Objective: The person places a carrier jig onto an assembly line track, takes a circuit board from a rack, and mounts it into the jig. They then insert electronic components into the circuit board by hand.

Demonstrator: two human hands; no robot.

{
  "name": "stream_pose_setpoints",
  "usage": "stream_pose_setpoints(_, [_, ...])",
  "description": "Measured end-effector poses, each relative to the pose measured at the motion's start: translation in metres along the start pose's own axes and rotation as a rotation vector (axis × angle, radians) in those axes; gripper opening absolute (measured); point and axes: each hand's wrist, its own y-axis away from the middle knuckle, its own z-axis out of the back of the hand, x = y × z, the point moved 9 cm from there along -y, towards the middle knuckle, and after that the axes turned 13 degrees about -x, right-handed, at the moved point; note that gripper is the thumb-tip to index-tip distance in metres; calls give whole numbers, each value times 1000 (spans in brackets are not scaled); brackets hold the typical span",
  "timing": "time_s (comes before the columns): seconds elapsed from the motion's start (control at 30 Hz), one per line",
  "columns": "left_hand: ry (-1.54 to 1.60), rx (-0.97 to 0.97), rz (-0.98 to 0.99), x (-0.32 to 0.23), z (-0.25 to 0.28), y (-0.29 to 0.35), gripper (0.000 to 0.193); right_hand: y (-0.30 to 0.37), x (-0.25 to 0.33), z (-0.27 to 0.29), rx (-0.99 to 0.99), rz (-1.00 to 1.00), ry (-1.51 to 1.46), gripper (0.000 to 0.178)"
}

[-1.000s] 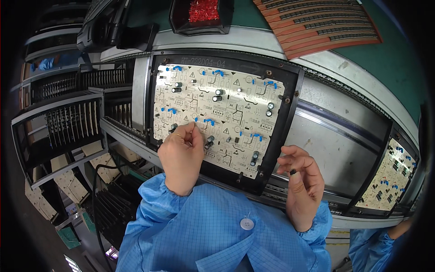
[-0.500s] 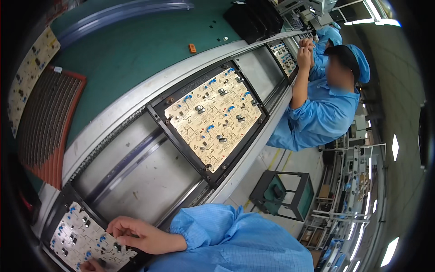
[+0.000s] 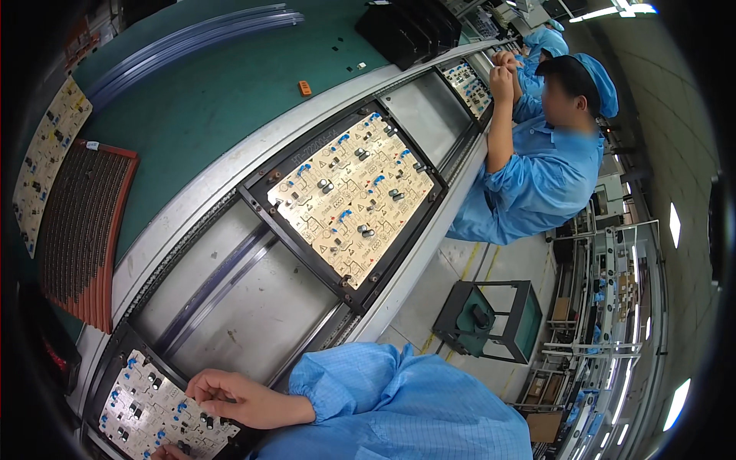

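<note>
At the lower left of the frame, the right hand (image 3: 230, 397) rests with curled fingers on the edge of a circuit board (image 3: 153, 406) seated in a black carrier frame (image 3: 100, 376); the board is cream-coloured and carries blue and black components. Whether the fingers pinch anything cannot be told. Just below it, at the bottom edge, only the fingertips of the left hand (image 3: 170, 452) show, touching the same board; its grip is hidden.

Up the conveyor (image 3: 230, 299), past a bare stretch of grey belt, a second carrier frame (image 3: 264, 184) in the middle of the frame holds another board (image 3: 353, 195) of the same kind, filled with blue and dark parts. A third carrier with a board (image 3: 468, 80) sits farther along at the upper right, where a co-worker (image 3: 548, 161) in blue coat and cap holds both hands raised over it.

On the green bench at the left lies a red-rimmed tray (image 3: 77, 230) of dark rows, with a loose board (image 3: 46, 161) beside it. A small orange piece (image 3: 305, 88) lies alone on the green surface.
</note>
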Motion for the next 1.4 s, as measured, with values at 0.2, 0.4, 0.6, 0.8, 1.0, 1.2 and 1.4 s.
stream_pose_setpoints(0.2, [-90,40,55,8,-6,5,32,-1,-2,5,-23,0,21,7])
stream_pose_setpoints(0.4, [-146,79,9,11,-8,5,34,-4,-3,7,-39,-1,-6,9])
stream_pose_setpoints(0.6, [-23,55,27,5,-10,0,24,-6,-2,8,-89,45,55,13])
stream_pose_setpoints(0.8, [10,13,-27,55,-11,17,30,5,-15,7,-92,6,6,17])
stream_pose_setpoints(1.0, [334,-19,114,30,-11,24,11,14,22,17,-248,-5,227,12])
stream_pose_setpoints(1.2, [459,46,328,40,-8,31,20,5,24,17,-197,-51,187,17])
stream_pose_setpoints(1.4, [435,49,351,49,-6,25,20,6,22,12,-214,-47,207,26])
